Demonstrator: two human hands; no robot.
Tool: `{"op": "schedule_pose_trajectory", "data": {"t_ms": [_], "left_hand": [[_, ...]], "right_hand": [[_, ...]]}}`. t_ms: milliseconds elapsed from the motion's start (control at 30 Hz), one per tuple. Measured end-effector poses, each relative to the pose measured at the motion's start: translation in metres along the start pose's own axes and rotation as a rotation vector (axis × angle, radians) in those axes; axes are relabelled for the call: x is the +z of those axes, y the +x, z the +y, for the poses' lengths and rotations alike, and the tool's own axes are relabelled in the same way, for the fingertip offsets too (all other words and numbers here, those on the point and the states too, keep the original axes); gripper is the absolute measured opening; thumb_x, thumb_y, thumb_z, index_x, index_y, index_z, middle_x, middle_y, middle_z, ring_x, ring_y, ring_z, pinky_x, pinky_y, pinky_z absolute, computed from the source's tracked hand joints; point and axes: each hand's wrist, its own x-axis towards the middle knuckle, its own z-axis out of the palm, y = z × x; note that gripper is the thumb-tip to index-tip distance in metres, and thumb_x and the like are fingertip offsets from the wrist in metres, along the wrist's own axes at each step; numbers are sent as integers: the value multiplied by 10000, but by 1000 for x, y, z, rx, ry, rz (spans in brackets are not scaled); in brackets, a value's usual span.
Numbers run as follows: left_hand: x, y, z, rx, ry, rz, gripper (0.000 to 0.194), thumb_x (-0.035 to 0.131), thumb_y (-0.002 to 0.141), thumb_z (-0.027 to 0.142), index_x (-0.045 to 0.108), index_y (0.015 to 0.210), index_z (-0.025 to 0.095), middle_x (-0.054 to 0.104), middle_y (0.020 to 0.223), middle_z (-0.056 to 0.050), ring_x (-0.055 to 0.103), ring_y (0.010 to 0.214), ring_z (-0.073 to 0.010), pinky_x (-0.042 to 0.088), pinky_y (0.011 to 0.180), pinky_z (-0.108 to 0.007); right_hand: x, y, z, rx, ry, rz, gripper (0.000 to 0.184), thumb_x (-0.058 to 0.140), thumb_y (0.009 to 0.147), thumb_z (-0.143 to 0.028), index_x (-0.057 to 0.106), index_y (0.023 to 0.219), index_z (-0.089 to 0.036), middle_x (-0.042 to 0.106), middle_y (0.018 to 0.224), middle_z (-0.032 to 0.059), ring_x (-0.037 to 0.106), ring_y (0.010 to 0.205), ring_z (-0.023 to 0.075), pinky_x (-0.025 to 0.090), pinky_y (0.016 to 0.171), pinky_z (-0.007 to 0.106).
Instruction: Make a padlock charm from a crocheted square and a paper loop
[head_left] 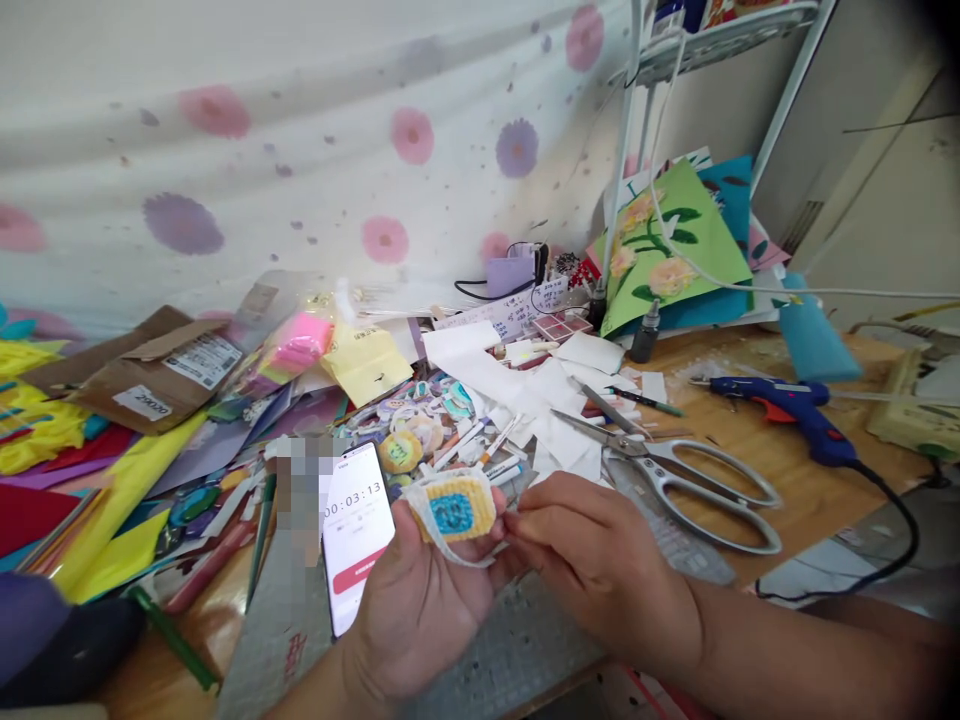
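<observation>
My left hand [420, 600] holds a small square of white mesh canvas stitched in yellow with a blue centre [454, 508], gripped between thumb and fingers. My right hand [592, 560] pinches the right edge of the same stitched square, fingers closed. Both hands hover over a grey cutting mat [517, 640]. Just left of my left hand, a phone [357, 535] lies on the mat showing a timer reading 00:03:13.
Large silver scissors [675, 475] lie right of my hands. A blue glue gun [795, 410] with a black cord rests on the wooden table. Coloured paper sheets [112, 500], a cardboard parcel [150, 375], paper scraps, pens and stickers crowd the left and back. A white rack [630, 150] stands behind.
</observation>
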Motion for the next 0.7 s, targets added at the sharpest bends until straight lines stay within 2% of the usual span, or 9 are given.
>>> {"op": "schedule_pose_trajectory", "data": {"t_ms": [100, 233, 300, 467, 633, 700], "left_hand": [[-1, 0, 3, 1, 5, -5, 403, 654, 772, 456, 676, 1016, 136, 707, 1023, -125, 649, 870, -213, 475, 889, -419], [1, 2, 7, 91, 43, 37, 426, 650, 768, 471, 659, 1043, 146, 695, 1011, -120, 625, 884, -227, 421, 934, -487], [1, 4, 9, 140, 57, 67, 417, 651, 771, 457, 645, 1070, 167, 685, 1026, -115, 615, 905, -235, 423, 920, -496], [1, 5, 8, 165, 58, 104, 380, 663, 770, 424, 639, 1093, 226, 693, 1037, -92, 618, 971, -258, 483, 821, -414], [4, 3, 2, 141, 120, 69, 381, 670, 758, 445, 671, 1028, 177, 702, 1027, -109, 605, 1041, -259, 461, 868, -350], [4, 3, 1, 132, 129, 59, 378, 669, 757, 451, 673, 1021, 180, 700, 1032, -107, 605, 1036, -258, 472, 828, -332]], "right_hand": [[-3, 2, 0, 7, -15, -39, 166, 484, 851, -103, 578, 748, -193, 621, 713, 43, 565, 658, 158, 459, 596, 264], [-11, 4, -1, 255, 83, -7, 147, 476, 884, -167, 514, 748, -206, 551, 646, -15, 527, 582, 123, 426, 538, 222], [-13, 2, 0, 332, 103, 9, 175, 453, 911, -213, 520, 750, -211, 527, 610, -30, 512, 545, 118, 413, 510, 217], [-3, -3, 3, 197, 188, -183, 148, 509, 881, -147, 640, 875, -215, 625, 720, 10, 587, 647, 133, 457, 587, 224], [8, -3, 0, 158, 246, -193, 232, 539, 846, -99, 668, 982, -236, 676, 852, 46, 640, 764, 154, 511, 679, 252], [11, -3, -1, 180, 254, -177, 251, 554, 831, -85, 674, 983, -245, 690, 882, 40, 654, 796, 153, 518, 704, 249]]}}
